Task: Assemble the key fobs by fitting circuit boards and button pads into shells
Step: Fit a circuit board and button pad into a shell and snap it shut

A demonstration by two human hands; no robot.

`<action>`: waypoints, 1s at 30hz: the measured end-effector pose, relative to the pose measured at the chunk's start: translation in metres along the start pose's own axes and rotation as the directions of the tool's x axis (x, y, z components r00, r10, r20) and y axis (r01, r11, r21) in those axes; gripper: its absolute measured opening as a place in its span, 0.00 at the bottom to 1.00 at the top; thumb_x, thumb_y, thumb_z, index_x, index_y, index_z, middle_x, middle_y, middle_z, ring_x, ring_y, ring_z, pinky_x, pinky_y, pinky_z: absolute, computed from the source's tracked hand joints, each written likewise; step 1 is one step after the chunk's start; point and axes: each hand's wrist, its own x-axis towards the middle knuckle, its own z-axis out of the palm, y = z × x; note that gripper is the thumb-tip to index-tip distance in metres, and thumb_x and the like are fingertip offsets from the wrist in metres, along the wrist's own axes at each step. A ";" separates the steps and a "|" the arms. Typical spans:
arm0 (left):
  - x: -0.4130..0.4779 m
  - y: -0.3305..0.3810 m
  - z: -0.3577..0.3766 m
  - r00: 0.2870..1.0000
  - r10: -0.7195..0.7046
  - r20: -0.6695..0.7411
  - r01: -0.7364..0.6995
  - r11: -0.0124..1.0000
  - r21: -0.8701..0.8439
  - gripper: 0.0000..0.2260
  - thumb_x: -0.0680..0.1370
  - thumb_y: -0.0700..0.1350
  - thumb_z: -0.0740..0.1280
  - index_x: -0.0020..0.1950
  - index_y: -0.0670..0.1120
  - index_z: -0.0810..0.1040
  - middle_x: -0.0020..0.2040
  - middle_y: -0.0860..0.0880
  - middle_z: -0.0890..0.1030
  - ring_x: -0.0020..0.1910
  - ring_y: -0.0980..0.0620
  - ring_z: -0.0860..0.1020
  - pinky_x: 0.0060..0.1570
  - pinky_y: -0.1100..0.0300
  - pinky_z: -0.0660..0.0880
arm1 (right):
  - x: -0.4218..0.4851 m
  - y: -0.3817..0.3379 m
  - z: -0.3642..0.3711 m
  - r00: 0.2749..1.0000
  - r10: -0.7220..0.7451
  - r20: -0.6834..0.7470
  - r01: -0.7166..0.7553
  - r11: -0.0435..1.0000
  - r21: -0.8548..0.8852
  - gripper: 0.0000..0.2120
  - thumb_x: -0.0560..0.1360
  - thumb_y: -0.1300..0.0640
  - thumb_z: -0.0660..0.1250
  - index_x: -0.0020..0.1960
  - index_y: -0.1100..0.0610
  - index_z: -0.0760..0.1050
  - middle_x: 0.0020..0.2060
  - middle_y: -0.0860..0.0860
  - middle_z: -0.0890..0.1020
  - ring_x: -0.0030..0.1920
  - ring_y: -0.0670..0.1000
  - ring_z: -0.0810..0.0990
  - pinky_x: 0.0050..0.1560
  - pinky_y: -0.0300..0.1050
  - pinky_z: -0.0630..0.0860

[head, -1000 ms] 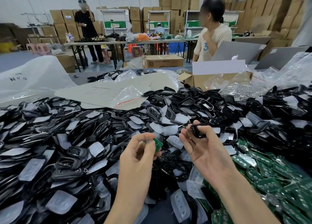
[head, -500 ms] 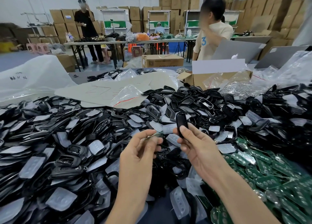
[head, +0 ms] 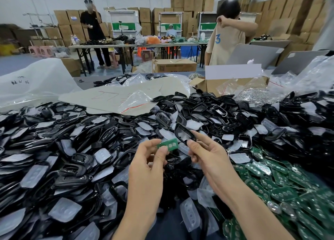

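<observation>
My left hand (head: 148, 165) pinches a small green circuit board (head: 168, 144) between thumb and fingers, its round contacts facing up. My right hand (head: 207, 156) pinches a black key fob shell (head: 183, 134) by its lower end; the shell stands tilted with its hollow side toward me. Board and shell are close together, just apart, above the pile. A heap of black shells (head: 198, 109) and translucent button pads (head: 38, 173) covers the table. Green circuit boards (head: 282, 187) lie in a pile at the right.
A cardboard sheet with a plastic bag (head: 115, 98) lies behind the pile. An open carton (head: 229, 84) and bags of metal parts (head: 256, 95) stand at the back right. Two laptops (head: 253, 55) sit beyond. People stand at far tables.
My right hand has turned the shell so its hollow side faces me and raised it. My left hand has lifted the circuit board flat toward the shell.
</observation>
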 end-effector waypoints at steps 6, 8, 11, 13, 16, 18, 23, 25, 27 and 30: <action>-0.001 0.000 0.001 0.999 0.035 0.031 -0.037 0.997 0.064 0.11 0.82 0.48 0.66 0.51 0.66 0.78 0.45 0.58 0.83 0.41 0.55 0.80 0.43 0.55 0.80 | -0.002 0.001 -0.002 0.999 -0.030 0.033 0.032 0.997 -0.072 0.11 0.78 0.59 0.72 0.57 0.46 0.85 0.43 0.51 0.86 0.40 0.46 0.83 0.42 0.36 0.79; -0.001 0.000 0.002 0.999 0.042 0.015 -0.043 0.997 0.062 0.09 0.82 0.48 0.66 0.53 0.64 0.78 0.46 0.58 0.83 0.40 0.57 0.80 0.43 0.56 0.80 | -0.001 0.002 -0.003 0.999 -0.041 0.026 0.043 0.996 -0.082 0.11 0.78 0.60 0.71 0.58 0.48 0.85 0.44 0.52 0.86 0.40 0.47 0.83 0.43 0.37 0.80; 0.000 -0.002 0.001 0.998 0.025 -0.049 -0.023 0.999 0.042 0.05 0.80 0.49 0.68 0.54 0.59 0.77 0.46 0.59 0.83 0.40 0.56 0.82 0.46 0.52 0.80 | -0.001 0.003 -0.001 0.998 -0.050 0.026 0.053 0.995 -0.088 0.11 0.78 0.61 0.71 0.55 0.47 0.85 0.43 0.52 0.87 0.39 0.47 0.84 0.44 0.37 0.81; 0.001 -0.002 0.000 0.997 0.011 -0.071 -0.008 0.999 0.036 0.05 0.80 0.49 0.69 0.52 0.59 0.77 0.46 0.58 0.84 0.40 0.53 0.82 0.48 0.48 0.80 | -0.002 0.002 0.001 0.998 -0.055 0.042 0.058 0.994 -0.095 0.12 0.78 0.62 0.72 0.51 0.45 0.86 0.43 0.52 0.87 0.39 0.47 0.84 0.44 0.37 0.81; 0.001 -0.001 0.000 0.998 0.013 -0.066 -0.009 0.999 0.053 0.07 0.80 0.50 0.70 0.49 0.63 0.76 0.44 0.57 0.84 0.41 0.50 0.82 0.48 0.46 0.80 | -0.005 0.000 0.004 0.994 -0.065 0.091 0.076 0.989 -0.127 0.16 0.78 0.61 0.72 0.47 0.39 0.87 0.43 0.51 0.88 0.40 0.46 0.85 0.44 0.36 0.80; 0.001 -0.001 -0.001 0.997 0.019 -0.069 -0.015 0.998 0.058 0.08 0.80 0.50 0.70 0.48 0.65 0.76 0.44 0.57 0.84 0.41 0.49 0.82 0.47 0.45 0.80 | -0.007 -0.002 0.005 0.992 -0.066 0.111 0.082 0.986 -0.146 0.16 0.78 0.61 0.72 0.47 0.39 0.87 0.43 0.51 0.88 0.40 0.46 0.85 0.43 0.35 0.80; 0.002 -0.001 -0.001 0.997 0.024 -0.075 -0.019 0.998 0.067 0.09 0.80 0.49 0.70 0.48 0.65 0.75 0.43 0.57 0.84 0.41 0.52 0.82 0.47 0.47 0.80 | -0.010 -0.002 0.006 0.989 -0.068 0.132 0.092 0.978 -0.188 0.12 0.78 0.63 0.71 0.50 0.46 0.85 0.41 0.51 0.88 0.38 0.45 0.85 0.41 0.34 0.79; 0.002 -0.001 -0.001 0.997 0.022 -0.070 -0.017 0.998 0.069 0.10 0.80 0.49 0.70 0.48 0.65 0.75 0.43 0.57 0.84 0.40 0.52 0.82 0.47 0.47 0.80 | -0.010 -0.002 0.006 0.988 -0.062 0.139 0.092 0.972 -0.217 0.11 0.78 0.63 0.71 0.55 0.50 0.84 0.41 0.50 0.88 0.38 0.45 0.85 0.42 0.34 0.79; 0.002 -0.001 -0.001 0.998 0.019 -0.067 -0.014 0.997 0.070 0.10 0.80 0.49 0.70 0.48 0.65 0.76 0.43 0.57 0.84 0.40 0.52 0.82 0.47 0.46 0.80 | -0.010 -0.002 0.006 0.988 -0.062 0.139 0.094 0.967 -0.235 0.11 0.78 0.63 0.71 0.56 0.51 0.83 0.42 0.49 0.88 0.39 0.45 0.85 0.42 0.34 0.79; 0.002 -0.001 -0.001 0.998 0.017 -0.065 -0.012 0.997 0.070 0.10 0.80 0.49 0.70 0.48 0.66 0.76 0.43 0.57 0.84 0.40 0.51 0.82 0.46 0.45 0.80 | -0.011 -0.002 0.005 0.988 -0.066 0.141 0.101 0.962 -0.255 0.11 0.78 0.62 0.71 0.56 0.49 0.83 0.43 0.50 0.88 0.40 0.45 0.85 0.43 0.34 0.79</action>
